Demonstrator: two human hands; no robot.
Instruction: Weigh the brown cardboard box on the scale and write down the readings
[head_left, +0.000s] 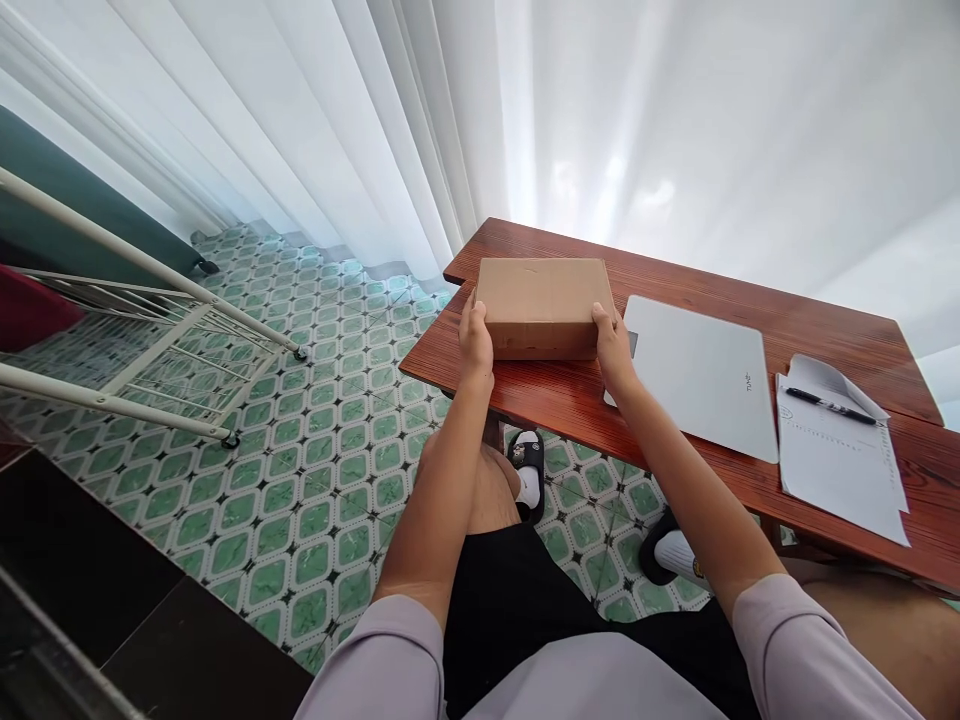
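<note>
I see my left hand (475, 345) and right hand (613, 345) clamping the closed cardboard box (541, 305) (flaps unopened) on the bench (570, 400), left of the laptop (701, 375).

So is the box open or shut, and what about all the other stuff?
cardboard box: shut, flat on the table
left hand: gripping the box's left end
right hand: gripping its right end
laptop: lid closed
pen: lying on the papers
</note>
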